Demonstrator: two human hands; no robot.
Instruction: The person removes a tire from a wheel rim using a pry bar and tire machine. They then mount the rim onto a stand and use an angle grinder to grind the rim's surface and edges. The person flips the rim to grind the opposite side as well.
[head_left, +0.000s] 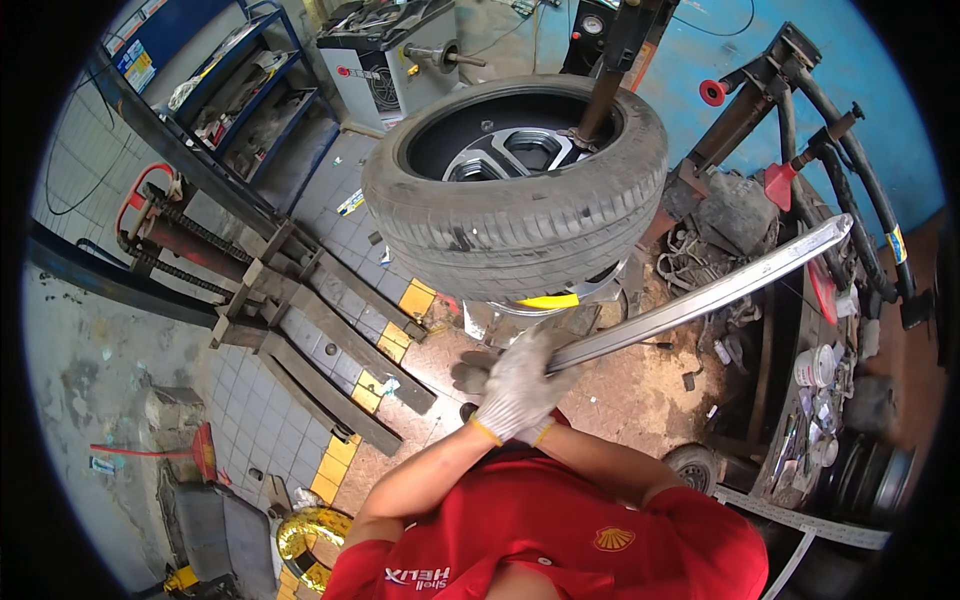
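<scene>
White knitted work gloves with yellow cuffs cover both hands, which come together in front of my chest, blurred by motion. My left hand lies on top, closed around the near end of a long silver metal bar. My right hand is mostly hidden beneath it, closed at the same end of the bar. The bar slants up and away to the right, over a heap of parts. Just beyond my hands, a large black tyre lies flat, raised off the floor, around a black-and-silver alloy wheel.
A dark upright post reaches down to the wheel. Grey metal rails lie on the left floor. A wheel-balancing machine and blue shelves stand behind. On the right are black machine arms and a white tub.
</scene>
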